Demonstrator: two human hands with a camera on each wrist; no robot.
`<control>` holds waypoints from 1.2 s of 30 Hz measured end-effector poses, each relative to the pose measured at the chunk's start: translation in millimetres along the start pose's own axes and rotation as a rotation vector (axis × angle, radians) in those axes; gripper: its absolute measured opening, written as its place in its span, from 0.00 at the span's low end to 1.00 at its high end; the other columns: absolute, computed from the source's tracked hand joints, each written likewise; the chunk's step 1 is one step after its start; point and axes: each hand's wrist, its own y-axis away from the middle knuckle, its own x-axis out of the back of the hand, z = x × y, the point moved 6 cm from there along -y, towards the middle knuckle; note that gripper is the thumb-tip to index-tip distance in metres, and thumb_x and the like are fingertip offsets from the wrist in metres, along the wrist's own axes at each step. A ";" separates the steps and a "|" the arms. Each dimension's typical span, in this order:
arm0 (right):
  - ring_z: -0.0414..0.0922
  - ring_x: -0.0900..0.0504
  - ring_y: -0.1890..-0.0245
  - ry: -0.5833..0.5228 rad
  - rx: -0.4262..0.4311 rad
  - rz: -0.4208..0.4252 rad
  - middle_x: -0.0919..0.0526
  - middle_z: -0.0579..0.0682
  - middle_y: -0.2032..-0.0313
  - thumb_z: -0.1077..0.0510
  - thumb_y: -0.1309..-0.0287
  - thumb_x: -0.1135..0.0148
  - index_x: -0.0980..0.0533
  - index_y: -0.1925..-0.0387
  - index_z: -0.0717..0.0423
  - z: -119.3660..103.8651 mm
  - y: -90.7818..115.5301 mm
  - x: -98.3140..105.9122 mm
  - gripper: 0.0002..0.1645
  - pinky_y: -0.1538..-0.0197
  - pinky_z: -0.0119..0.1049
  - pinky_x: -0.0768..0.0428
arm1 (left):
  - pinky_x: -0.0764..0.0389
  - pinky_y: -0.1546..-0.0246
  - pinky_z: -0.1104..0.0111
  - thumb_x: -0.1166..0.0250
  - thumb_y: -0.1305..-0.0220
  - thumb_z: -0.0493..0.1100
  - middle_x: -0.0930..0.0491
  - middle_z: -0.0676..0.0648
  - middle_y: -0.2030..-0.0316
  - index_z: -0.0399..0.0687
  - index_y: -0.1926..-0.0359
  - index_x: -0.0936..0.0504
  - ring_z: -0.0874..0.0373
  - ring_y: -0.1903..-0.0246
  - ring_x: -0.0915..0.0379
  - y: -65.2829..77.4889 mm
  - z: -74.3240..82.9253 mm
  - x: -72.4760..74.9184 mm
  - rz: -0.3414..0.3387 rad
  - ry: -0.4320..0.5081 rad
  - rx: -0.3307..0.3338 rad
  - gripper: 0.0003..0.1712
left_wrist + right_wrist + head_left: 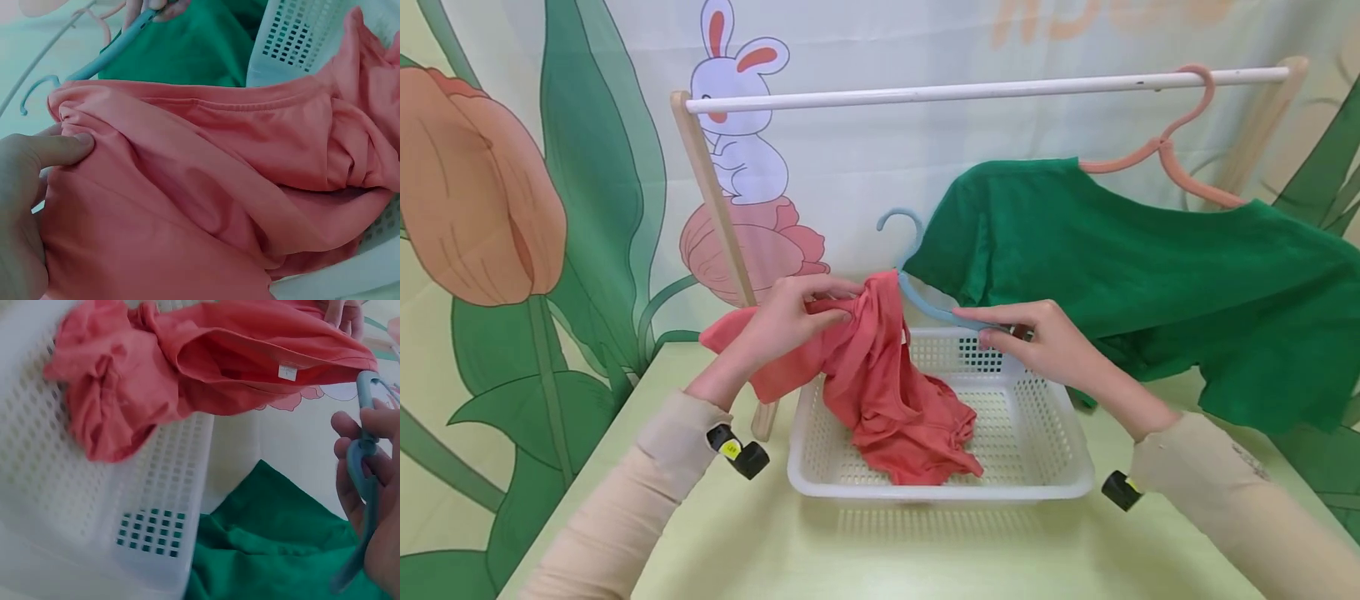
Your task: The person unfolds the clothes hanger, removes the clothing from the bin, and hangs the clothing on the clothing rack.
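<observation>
A coral-red shirt (pixel 898 400) hangs from my left hand (pixel 790 321), which pinches it near the neckline; its lower part lies in the white basket (pixel 942 492). In the right wrist view the collar gapes, showing a small white label (pixel 287 372). My right hand (pixel 1041 337) grips one arm of a blue hanger (pixel 936 312), its hook pointing up. The hanger's other end meets the shirt's neck edge; in the head view I cannot tell how far it reaches inside. The left wrist view shows the thumb (pixel 69 149) pressed on the fabric.
A green T-shirt (pixel 1150 250) hangs on a pink hanger (pixel 1187 150) from the rack's white rail (pixel 962 90), to the right behind the basket. The rack's wooden left post (pixel 718 208) stands beside my left hand. Everything is on a pale green table (pixel 737 533).
</observation>
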 end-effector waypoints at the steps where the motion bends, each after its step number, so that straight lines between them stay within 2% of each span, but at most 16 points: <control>1: 0.36 0.22 0.71 0.018 0.021 0.000 0.11 0.47 0.58 0.61 0.37 0.36 0.21 0.40 0.46 -0.7 -3.4 0.3 0.23 0.71 0.29 0.25 | 0.17 0.46 0.59 0.32 0.38 0.35 0.15 0.48 0.49 0.51 0.44 0.17 0.54 0.50 0.17 0.2 -1.9 1.2 0.005 -0.001 0.010 0.20; 5: 0.39 0.22 0.63 0.137 0.121 0.011 0.15 0.50 0.55 0.65 0.44 0.31 0.21 0.41 0.51 -6.2 -13.8 -0.7 0.27 0.65 0.31 0.20 | 0.18 0.45 0.56 0.32 0.37 0.37 0.16 0.47 0.48 0.51 0.43 0.18 0.52 0.50 0.18 2.7 -13.6 3.8 0.020 -0.016 0.050 0.21; 9: 0.43 0.22 0.56 0.264 0.229 0.083 0.18 0.51 0.53 0.67 0.47 0.29 0.19 0.45 0.52 -16.5 -18.9 -4.4 0.26 0.62 0.36 0.17 | 0.17 0.46 0.54 0.33 0.37 0.36 0.17 0.45 0.47 0.49 0.43 0.19 0.50 0.50 0.18 7.5 -29.8 6.3 0.042 -0.017 0.090 0.21; 13: 0.41 0.18 0.61 0.237 0.273 0.141 0.16 0.49 0.58 0.66 0.47 0.29 0.16 0.52 0.53 -22.2 -22.1 -19.3 0.18 0.64 0.35 0.16 | 0.17 0.46 0.54 0.33 0.37 0.36 0.17 0.45 0.47 0.49 0.42 0.19 0.49 0.50 0.19 12.8 -43.3 12.9 0.080 -0.030 0.103 0.22; 15: 0.39 0.18 0.65 0.175 0.247 0.100 0.15 0.48 0.61 0.64 0.45 0.30 0.15 0.54 0.53 -20.4 -24.1 -33.6 0.15 0.66 0.35 0.16 | 0.18 0.45 0.53 0.33 0.37 0.36 0.17 0.44 0.47 0.49 0.42 0.19 0.48 0.49 0.19 15.4 -49.0 16.8 0.099 -0.029 0.106 0.22; 18: 0.37 0.20 0.68 0.095 0.150 -0.013 0.14 0.46 0.61 0.62 0.43 0.31 0.15 0.54 0.51 -12.8 -27.7 -59.2 0.14 0.68 0.32 0.16 | 0.19 0.44 0.52 0.33 0.37 0.37 0.17 0.44 0.46 0.49 0.41 0.20 0.47 0.47 0.20 19.2 -56.8 21.6 0.117 -0.013 0.116 0.22; 21: 0.38 0.20 0.67 0.030 0.054 -0.124 0.13 0.48 0.58 0.62 0.42 0.33 0.16 0.52 0.51 -6.5 -29.7 -81.5 0.15 0.67 0.30 0.17 | 0.19 0.43 0.52 0.33 0.36 0.38 0.18 0.44 0.46 0.50 0.40 0.20 0.48 0.46 0.21 21.6 -62.8 25.1 0.134 -0.003 0.122 0.22; 24: 0.38 0.21 0.68 0.002 0.019 -0.196 0.14 0.49 0.55 0.62 0.42 0.33 0.17 0.50 0.51 -2.5 -30.6 -99.6 0.17 0.66 0.28 0.18 | 0.19 0.44 0.53 0.33 0.36 0.38 0.18 0.44 0.45 0.49 0.40 0.20 0.48 0.46 0.22 23.2 -67.7 28.0 0.148 -0.009 0.127 0.22; 30: 0.36 0.24 0.74 0.038 -0.005 -0.266 0.14 0.46 0.51 0.57 0.44 0.29 0.17 0.49 0.45 3.9 -28.2 -122.6 0.19 0.68 0.27 0.19 | 0.17 0.46 0.61 0.33 0.36 0.40 0.18 0.44 0.46 0.50 0.40 0.20 0.50 0.46 0.23 26.0 -73.9 31.1 0.160 -0.015 0.155 0.22; 33: 0.35 0.23 0.73 0.077 -0.007 -0.274 0.14 0.45 0.50 0.54 0.46 0.27 0.17 0.49 0.44 7.0 -27.1 -129.2 0.20 0.68 0.26 0.20 | 0.17 0.46 0.62 0.33 0.35 0.40 0.18 0.43 0.46 0.49 0.40 0.20 0.49 0.46 0.23 26.4 -75.4 32.0 0.164 -0.010 0.162 0.22; 36: 0.36 0.22 0.71 0.090 -0.010 -0.279 0.13 0.43 0.53 0.53 0.47 0.26 0.17 0.50 0.43 9.9 -27.7 -134.6 0.20 0.66 0.25 0.20 | 0.17 0.46 0.60 0.34 0.35 0.40 0.17 0.42 0.47 0.49 0.40 0.20 0.50 0.47 0.23 26.3 -76.3 32.6 0.174 -0.013 0.161 0.22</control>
